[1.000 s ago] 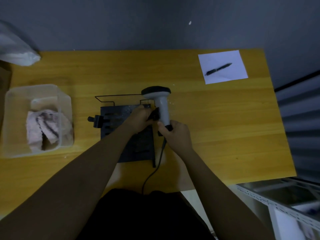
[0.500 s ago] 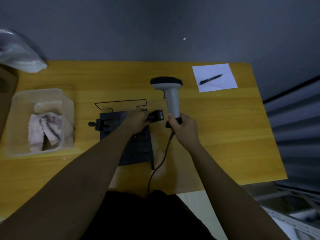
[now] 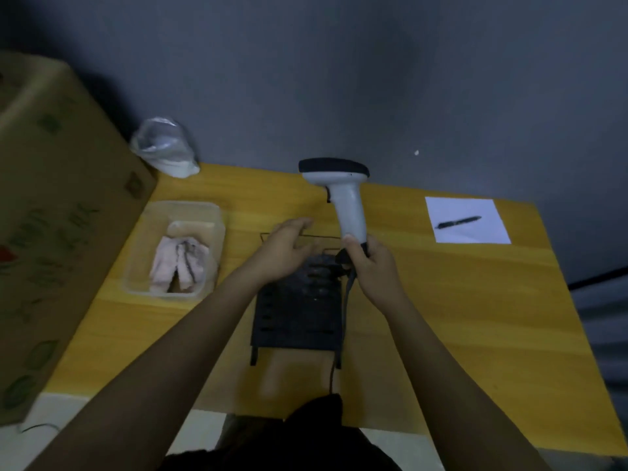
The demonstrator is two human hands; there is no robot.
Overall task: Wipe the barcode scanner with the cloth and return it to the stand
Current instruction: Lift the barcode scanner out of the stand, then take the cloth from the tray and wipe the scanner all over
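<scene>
My right hand (image 3: 372, 266) grips the lower handle of the white barcode scanner (image 3: 346, 198), which stands upright above the table with its black head at the top. Its dark cable (image 3: 345, 311) hangs down toward me. The black stand (image 3: 295, 311) lies flat on the yellow table, mid-front. My left hand (image 3: 283, 249) hovers over the stand's far end with fingers spread and nothing in it. The pale cloth (image 3: 180, 263) lies crumpled inside a clear plastic tub (image 3: 207, 215) to the left.
A large cardboard box (image 3: 51, 215) stands at the left edge. A clear plastic bag (image 3: 166, 147) sits at the back left corner. A white sheet of paper (image 3: 475, 232) with a black pen (image 3: 457, 222) lies at the back right. The wooden table (image 3: 458, 317) ends close to my body.
My right hand has lifted the scanner up and away from the stand. My left hand has let go of the stand's clip and opened. The view has swung left and tilted.
</scene>
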